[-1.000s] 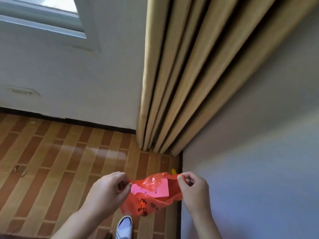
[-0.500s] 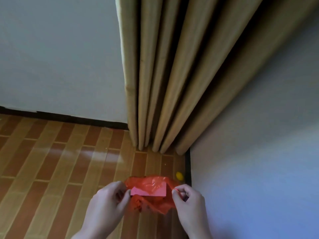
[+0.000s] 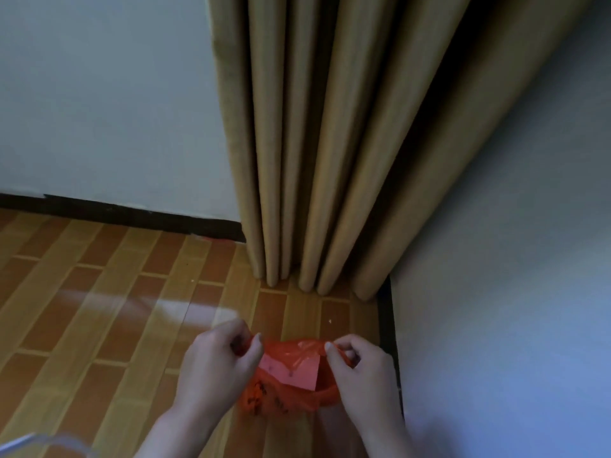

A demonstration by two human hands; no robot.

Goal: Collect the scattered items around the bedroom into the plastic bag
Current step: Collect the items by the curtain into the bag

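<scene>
An orange-red plastic bag (image 3: 291,396) with dark print hangs between my hands, low in the head view. A pink slip of paper (image 3: 291,371) shows inside it near the mouth. My left hand (image 3: 220,365) pinches the bag's left rim. My right hand (image 3: 358,368) pinches the right rim, so the mouth is stretched between them. The bag's bottom hangs just above the floor.
Tan curtains (image 3: 317,143) hang in folds down to the wood-pattern floor (image 3: 99,309) in the corner. A pale wall (image 3: 512,259) with a dark skirting (image 3: 386,309) runs along the right. Another wall (image 3: 105,94) closes the back left.
The view has tilted down and moved closer to the corner. The small yellow object seen on the floor by the skirting is now hidden behind the bag and hands. Both hands keep their grip.
</scene>
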